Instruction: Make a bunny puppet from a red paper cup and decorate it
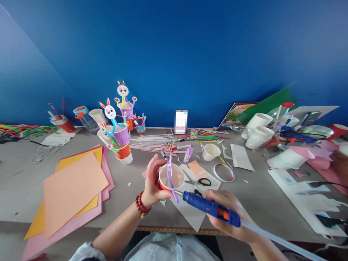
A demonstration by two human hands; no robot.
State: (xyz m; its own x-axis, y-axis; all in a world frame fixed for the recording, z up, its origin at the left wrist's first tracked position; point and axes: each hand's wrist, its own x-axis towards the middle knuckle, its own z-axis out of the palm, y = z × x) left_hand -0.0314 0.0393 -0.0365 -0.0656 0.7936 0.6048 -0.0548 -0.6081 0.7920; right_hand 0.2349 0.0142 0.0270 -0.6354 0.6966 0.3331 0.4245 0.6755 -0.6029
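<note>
My left hand (pixel 153 181) is wrapped around a paper cup (pixel 177 177), red outside and white inside, with its mouth tilted toward me. Across the rim lies a purple pipe cleaner (pixel 169 173), its lower end sticking out below the cup. My right hand (pixel 227 210) grips a blue hot glue gun (pixel 209 208) with a long clear glue stick (pixel 272 237) coming out of its back. The gun's metal nozzle is at the cup's near rim, close to the pipe cleaner; whether it touches, I cannot tell. Black-handled scissors (pixel 203 182) lie on paper just behind the gun.
Coloured paper sheets (pixel 76 192) are stacked at left. Bunny-faced cup figures (pixel 121 134) stand behind them. Past my hands are a glue stick tube (pixel 188 154), a white cup (pixel 211 152) and a tape roll (pixel 224 172). A power strip (pixel 296 203) lies at right, near another person's blurred hand (pixel 342 163).
</note>
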